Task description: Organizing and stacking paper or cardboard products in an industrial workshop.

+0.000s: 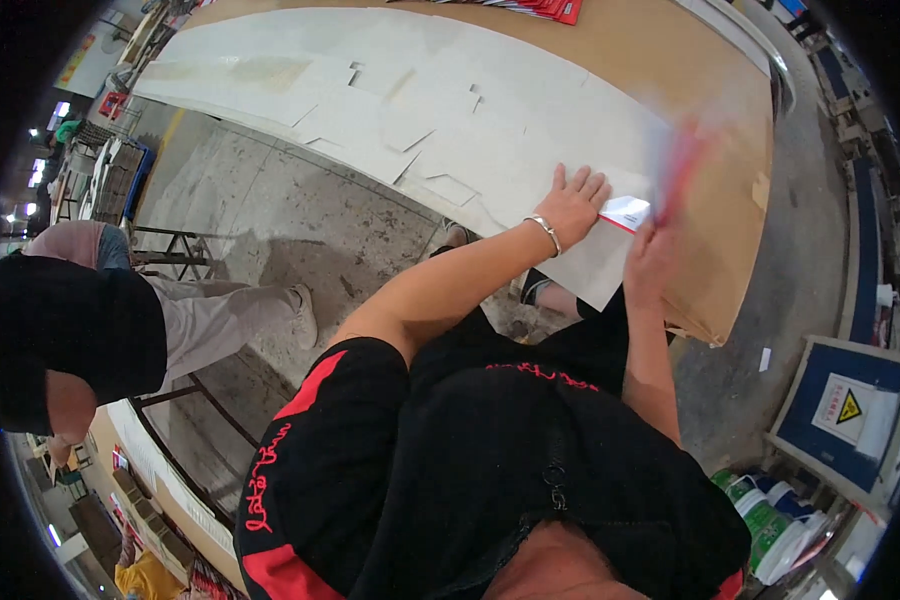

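Observation:
My left hand [570, 208], a bracelet at its wrist, lies on the white board covering the table, fingers stretched and spread. Its fingertips reach the edge of a glossy white printed sheet [625, 212] with a red border. At the right side of that sheet, my right hand [652, 258] has its fingers curled against the edge, gripping it. Above the right hand rises a red and white part [685, 165] smeared by motion; it seems to belong to the same sheet, though the join is not distinct.
Thin white board [420, 80] with cut slots covers much of the brown table [730, 240]. Red printed sheets [555, 8] lie at its far edge. Another person [90, 320] is at the left. A blue framed panel [845, 400] and several buckets [775, 525] stand at the right.

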Motion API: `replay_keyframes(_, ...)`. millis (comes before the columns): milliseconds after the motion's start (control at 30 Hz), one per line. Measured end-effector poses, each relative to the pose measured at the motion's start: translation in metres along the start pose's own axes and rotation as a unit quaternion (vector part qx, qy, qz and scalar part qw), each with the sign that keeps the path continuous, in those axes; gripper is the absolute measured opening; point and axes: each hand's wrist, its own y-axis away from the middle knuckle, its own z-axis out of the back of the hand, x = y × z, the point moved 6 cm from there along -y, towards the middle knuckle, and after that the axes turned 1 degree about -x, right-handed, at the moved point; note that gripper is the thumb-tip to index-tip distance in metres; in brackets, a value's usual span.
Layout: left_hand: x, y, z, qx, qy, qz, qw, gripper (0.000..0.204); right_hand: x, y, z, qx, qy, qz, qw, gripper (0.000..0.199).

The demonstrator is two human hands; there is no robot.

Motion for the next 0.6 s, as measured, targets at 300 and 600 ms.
replay_keyframes(300, 0.02, 0.039, 0.069, 0.049, 0.028, -0.04, 0.998, 0.088, -0.022, -0.033, 0.015, -0.012, -0.12, -0.039, 0.992, 0.047)
replay_keyframes(600, 0.144, 0.055, 0.098, 0.016, 0.139, -0.034, 0.99, 0.034, -0.062, -0.026, 0.03, 0.07, -0.085, -0.017, 0.994, 0.046)
